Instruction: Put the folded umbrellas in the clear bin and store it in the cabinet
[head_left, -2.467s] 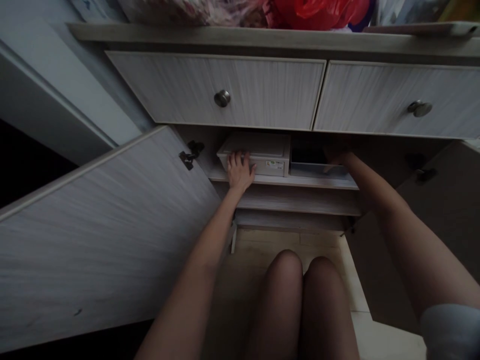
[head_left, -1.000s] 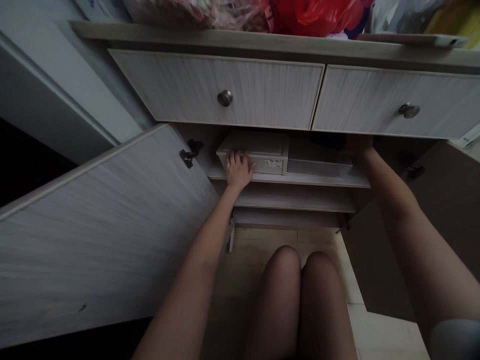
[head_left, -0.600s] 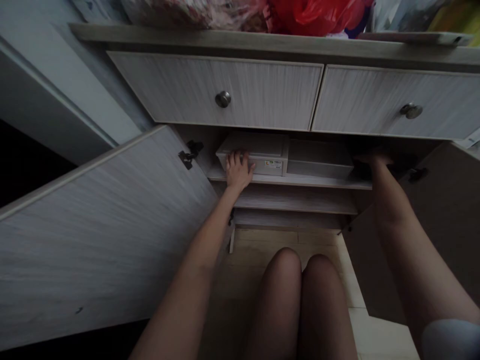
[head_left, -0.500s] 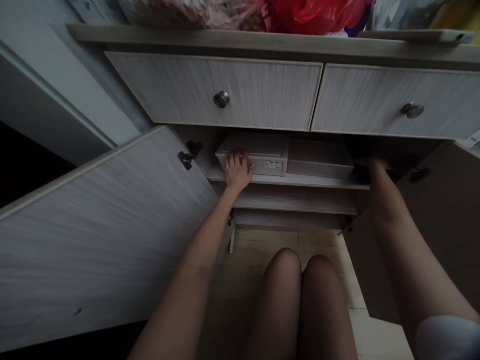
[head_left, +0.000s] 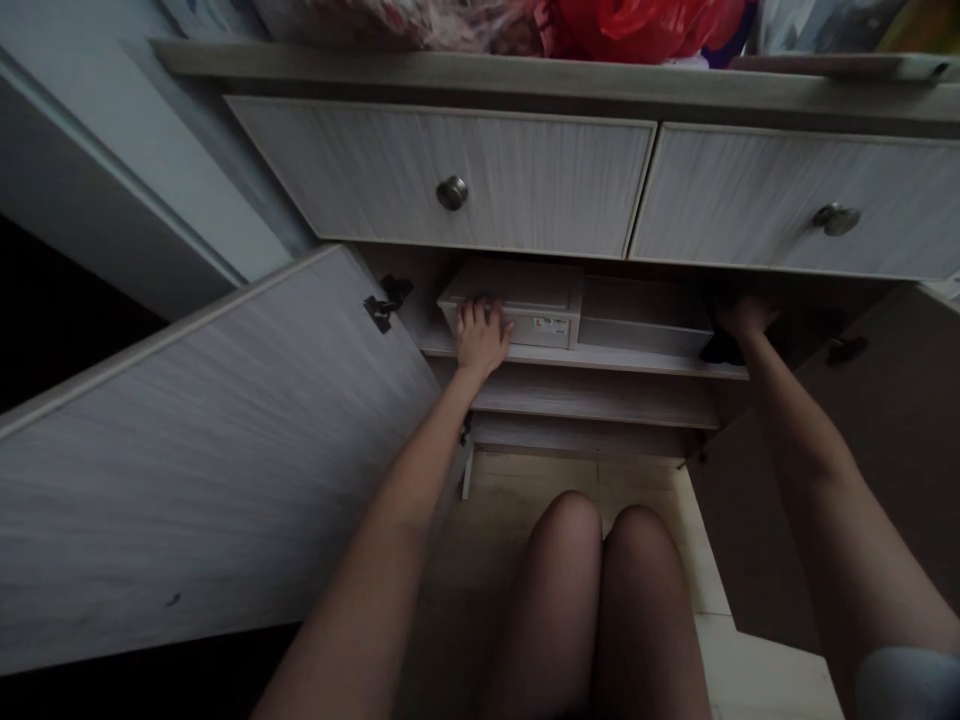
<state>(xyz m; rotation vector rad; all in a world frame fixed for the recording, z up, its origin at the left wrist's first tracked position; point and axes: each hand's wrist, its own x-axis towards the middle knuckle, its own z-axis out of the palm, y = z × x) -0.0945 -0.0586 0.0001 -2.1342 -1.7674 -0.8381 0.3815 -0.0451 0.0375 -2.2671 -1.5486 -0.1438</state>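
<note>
A closed, pale rectangular plastic-looking box (head_left: 521,295) with a small front label sits level on the upper shelf (head_left: 630,360). A black, shadowed item (head_left: 723,348) of unclear shape lies farther right.

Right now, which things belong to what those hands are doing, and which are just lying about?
Seemingly in use:
pale, rectangular labelled box, touched by the left hand
pale, rectangular container beside it
dark, indistinct item by the right hand

Seemingly lying about:
shiny red plastic bag
crinkled clear plastic bag
both on the cabinet top
</note>
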